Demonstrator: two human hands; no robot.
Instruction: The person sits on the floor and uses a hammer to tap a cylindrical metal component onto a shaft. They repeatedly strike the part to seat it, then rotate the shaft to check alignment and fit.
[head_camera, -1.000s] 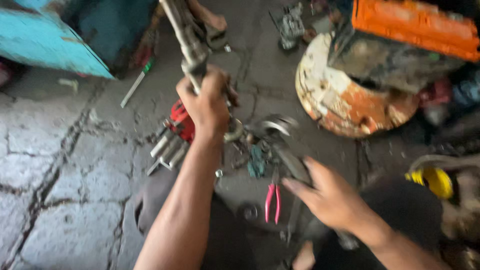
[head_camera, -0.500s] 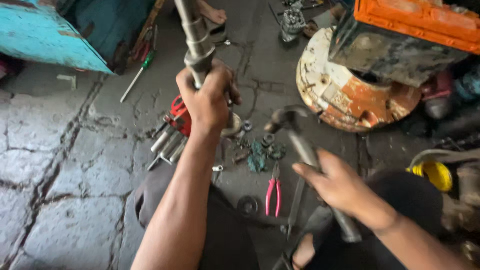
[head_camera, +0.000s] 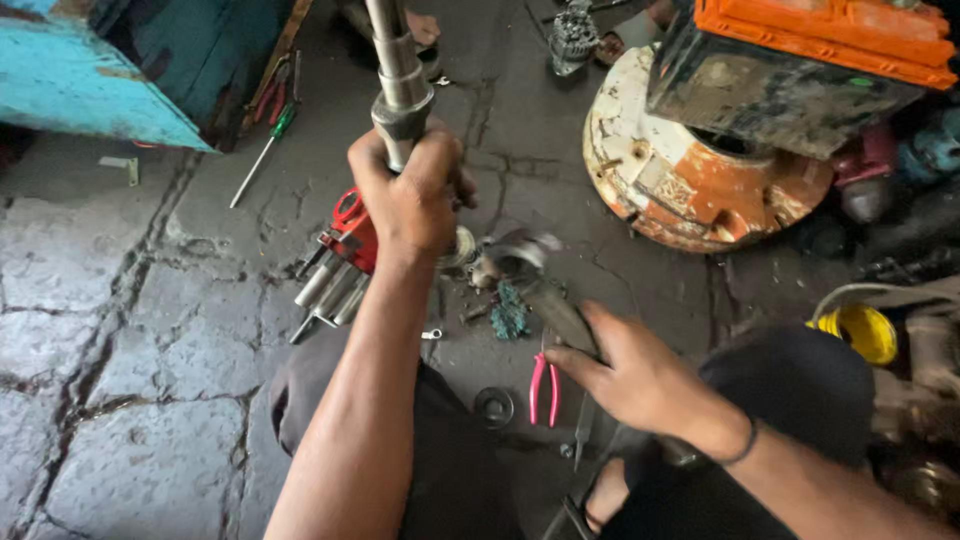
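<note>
The metal shaft (head_camera: 398, 70) stands nearly upright over the cracked stone floor (head_camera: 130, 330), in the upper middle of the view. It is grey, with a thicker collar where the hand begins. The left hand (head_camera: 410, 195) is clenched around the shaft just under this collar, with the fingers wrapped fully around it.

The right hand (head_camera: 640, 375) grasps the handle of a hammer (head_camera: 545, 295). The hammer head is blurred and lies near the lower end of the shaft, just right of the left hand. I cannot tell if the head touches the shaft.

Under the left hand, on the floor, there is a red holder with socket pieces (head_camera: 335, 265). Small metal parts lie near the hammer head. A pair of pink-handled pliers (head_camera: 543, 385) lies on the floor just beside the right hand, and a dark ring (head_camera: 494, 405) is near it on the left.

Farther away at the upper left, a green-handled screwdriver (head_camera: 262, 152) lies beside a blue painted wall (head_camera: 90, 80). At the upper right stands a round rusty white and orange metal part (head_camera: 690, 180), with a dark block with an orange top (head_camera: 800, 60) resting on it. A yellow round thing (head_camera: 855, 330) is at the right edge.
</note>
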